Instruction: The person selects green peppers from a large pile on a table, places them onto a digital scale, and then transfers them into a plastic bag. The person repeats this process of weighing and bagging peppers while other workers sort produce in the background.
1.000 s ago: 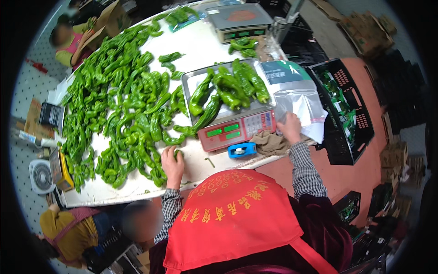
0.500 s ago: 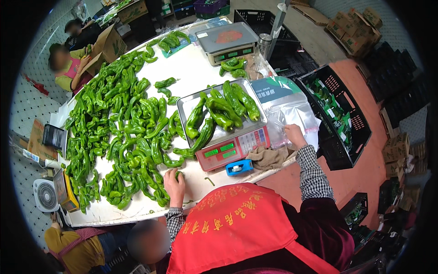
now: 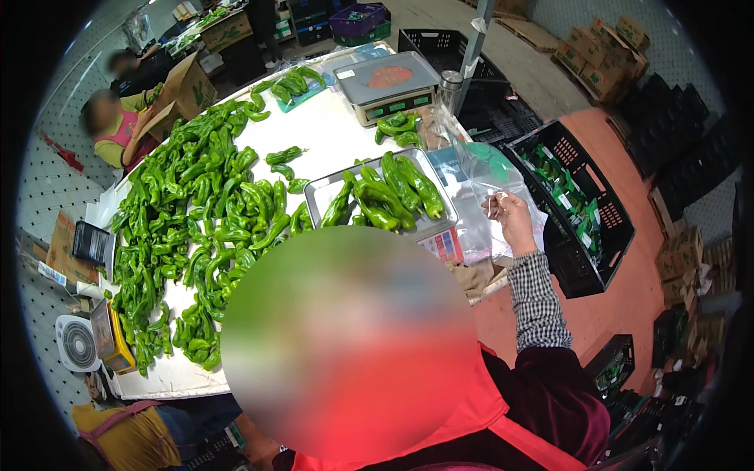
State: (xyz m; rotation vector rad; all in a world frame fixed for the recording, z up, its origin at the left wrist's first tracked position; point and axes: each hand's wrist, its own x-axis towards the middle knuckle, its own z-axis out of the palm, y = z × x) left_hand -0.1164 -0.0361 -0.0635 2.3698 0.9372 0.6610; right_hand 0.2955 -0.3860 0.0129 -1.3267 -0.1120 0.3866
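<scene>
At the table's right edge, my right hand (image 3: 510,218) has its fingers pinched on the upper part of a clear plastic bag (image 3: 481,166) with green print, lifted off a stack of flat clear bags (image 3: 475,231). To the left of that hand stands a scale with a metal tray (image 3: 312,202) and a red keypad panel (image 3: 449,245). Several long green peppers (image 3: 385,192) lie in the tray. A large blurred oval covers the near middle of the picture and hides my left hand, along with most of the scale's front.
A big heap of green peppers (image 3: 177,208) spreads over the left of the white table (image 3: 290,118). A second scale (image 3: 389,82) stands at the far end beside a metal post (image 3: 473,51). On the right is a black crate (image 3: 620,228) holding green packets. Co-workers are at the left.
My right hand has moved up and away, raising a plastic bag from the stack. My left hand, earlier on a pepper at the near table edge, is now hidden by the blur.
</scene>
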